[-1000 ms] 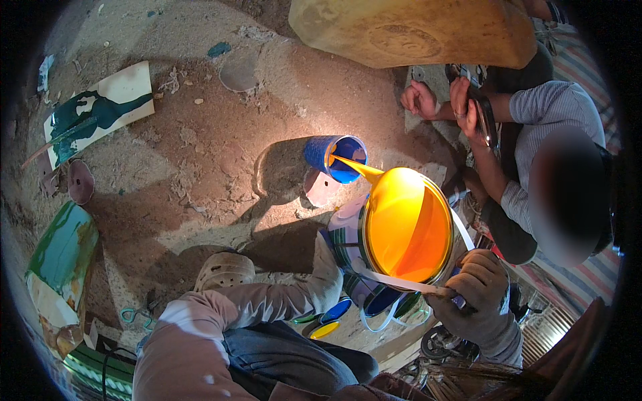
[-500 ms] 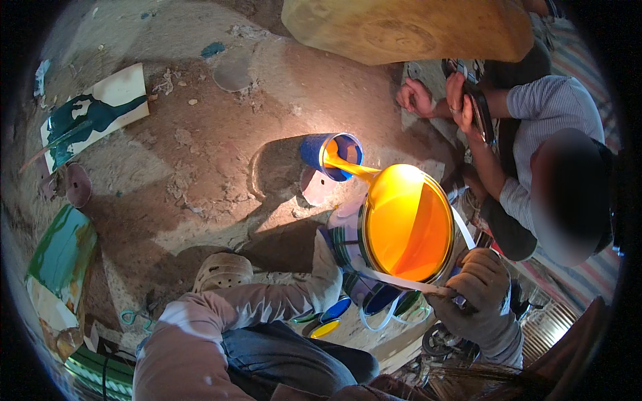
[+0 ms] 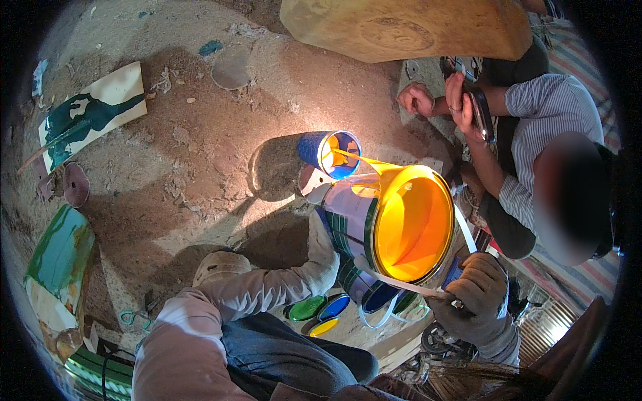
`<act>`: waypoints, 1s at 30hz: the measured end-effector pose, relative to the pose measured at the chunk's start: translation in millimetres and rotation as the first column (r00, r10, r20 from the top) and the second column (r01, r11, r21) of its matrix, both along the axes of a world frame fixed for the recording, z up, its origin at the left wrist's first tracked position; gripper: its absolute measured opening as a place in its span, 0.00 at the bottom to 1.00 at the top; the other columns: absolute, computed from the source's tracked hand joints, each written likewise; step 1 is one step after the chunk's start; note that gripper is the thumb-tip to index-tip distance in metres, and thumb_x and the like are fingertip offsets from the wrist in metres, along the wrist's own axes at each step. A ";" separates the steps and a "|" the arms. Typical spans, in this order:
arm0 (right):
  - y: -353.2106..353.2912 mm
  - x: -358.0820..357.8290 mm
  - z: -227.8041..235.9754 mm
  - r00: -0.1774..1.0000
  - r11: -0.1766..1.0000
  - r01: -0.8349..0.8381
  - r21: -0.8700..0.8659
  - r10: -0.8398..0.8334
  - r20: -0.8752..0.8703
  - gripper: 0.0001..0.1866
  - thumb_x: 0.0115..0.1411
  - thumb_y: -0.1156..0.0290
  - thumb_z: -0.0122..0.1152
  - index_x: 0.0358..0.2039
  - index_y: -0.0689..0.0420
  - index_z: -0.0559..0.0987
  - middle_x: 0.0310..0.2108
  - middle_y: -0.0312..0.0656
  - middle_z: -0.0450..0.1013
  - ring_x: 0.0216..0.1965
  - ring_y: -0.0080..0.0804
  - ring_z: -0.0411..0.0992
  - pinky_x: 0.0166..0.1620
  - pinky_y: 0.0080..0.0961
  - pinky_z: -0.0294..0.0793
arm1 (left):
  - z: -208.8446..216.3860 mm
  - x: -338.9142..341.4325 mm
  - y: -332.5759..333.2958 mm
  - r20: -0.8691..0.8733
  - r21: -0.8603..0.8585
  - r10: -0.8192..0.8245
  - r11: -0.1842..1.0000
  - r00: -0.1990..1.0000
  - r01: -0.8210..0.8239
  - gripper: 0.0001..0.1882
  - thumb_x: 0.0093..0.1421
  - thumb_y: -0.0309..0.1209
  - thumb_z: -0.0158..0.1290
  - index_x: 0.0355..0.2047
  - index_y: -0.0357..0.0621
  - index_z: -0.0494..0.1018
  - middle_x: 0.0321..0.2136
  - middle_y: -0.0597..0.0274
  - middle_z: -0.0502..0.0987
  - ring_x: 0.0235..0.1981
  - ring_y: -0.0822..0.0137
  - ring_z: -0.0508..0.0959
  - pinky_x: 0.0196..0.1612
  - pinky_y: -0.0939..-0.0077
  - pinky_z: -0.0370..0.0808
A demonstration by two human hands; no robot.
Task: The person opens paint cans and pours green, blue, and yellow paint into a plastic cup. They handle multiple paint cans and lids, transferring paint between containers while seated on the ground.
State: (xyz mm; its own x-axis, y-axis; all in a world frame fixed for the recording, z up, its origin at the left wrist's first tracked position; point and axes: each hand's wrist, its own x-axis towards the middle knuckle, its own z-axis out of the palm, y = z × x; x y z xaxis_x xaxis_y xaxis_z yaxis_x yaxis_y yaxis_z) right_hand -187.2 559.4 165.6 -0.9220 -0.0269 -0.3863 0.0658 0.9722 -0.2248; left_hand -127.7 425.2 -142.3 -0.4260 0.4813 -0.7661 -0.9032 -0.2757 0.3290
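A large paint bucket [image 3: 351, 224] of orange-yellow paint tilts over the ground, its mouth facing up and right. My gloved right hand [image 3: 476, 291] is closed round its white strap handle [image 3: 408, 286]. My gloved left hand [image 3: 324, 240] supports the bucket's lower left side; its fingers are hidden behind it. From the bucket's far lip a thin stream of orange paint [image 3: 366, 162] runs into a small blue can [image 3: 313, 150], which has orange paint inside.
Green, blue and yellow lids [image 3: 325, 327] lie by my knee. Another person [image 3: 562, 113] sits at the right with a phone [image 3: 480, 113]. Paint-smeared sheets [image 3: 93, 110] lie at the left. A big yellowish container [image 3: 408, 30] stands at the far edge.
The bucket has tipped back toward upright, so the pour has thinned from a broad stream to a narrow strand. My left hand has shifted slightly. The blue can stays in place.
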 end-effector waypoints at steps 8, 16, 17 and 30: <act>-0.7 -3.7 -1.3 0.999 0.999 -0.032 0.009 0.032 -0.011 0.20 0.50 0.66 0.76 0.24 0.50 0.68 0.18 0.33 0.61 0.19 0.32 0.64 0.28 0.33 0.66 | 3.0 -5.1 -0.2 -0.065 -0.028 -0.040 0.999 0.997 0.038 0.36 0.76 0.58 0.30 0.68 0.41 0.60 0.62 0.52 0.68 0.64 0.61 0.66 0.69 0.67 0.59; 1.1 0.2 -3.7 0.998 0.999 -0.049 0.006 0.049 -0.038 0.19 0.51 0.65 0.75 0.24 0.49 0.67 0.19 0.32 0.58 0.20 0.32 0.63 0.29 0.33 0.67 | 4.4 -6.9 -3.5 -0.068 0.007 -0.094 0.996 0.993 0.094 0.33 0.76 0.55 0.33 0.68 0.43 0.60 0.63 0.51 0.66 0.65 0.58 0.66 0.68 0.66 0.60; 0.6 1.1 -3.2 0.999 0.999 -0.041 0.008 0.042 -0.023 0.19 0.52 0.64 0.74 0.24 0.50 0.67 0.19 0.33 0.58 0.22 0.33 0.63 0.30 0.34 0.68 | 3.7 -5.7 -4.0 -0.136 -0.018 -0.111 0.994 0.984 0.110 0.33 0.76 0.55 0.33 0.68 0.42 0.60 0.63 0.51 0.66 0.65 0.58 0.66 0.68 0.67 0.60; -0.9 -4.7 -7.2 0.998 0.998 -0.058 0.020 0.058 0.003 0.22 0.50 0.62 0.78 0.20 0.47 0.67 0.16 0.30 0.60 0.19 0.30 0.63 0.29 0.31 0.69 | -24.1 29.2 -2.9 -0.065 -0.077 -0.101 0.992 0.993 0.096 0.35 0.76 0.56 0.29 0.70 0.43 0.56 0.64 0.49 0.65 0.66 0.56 0.65 0.70 0.66 0.58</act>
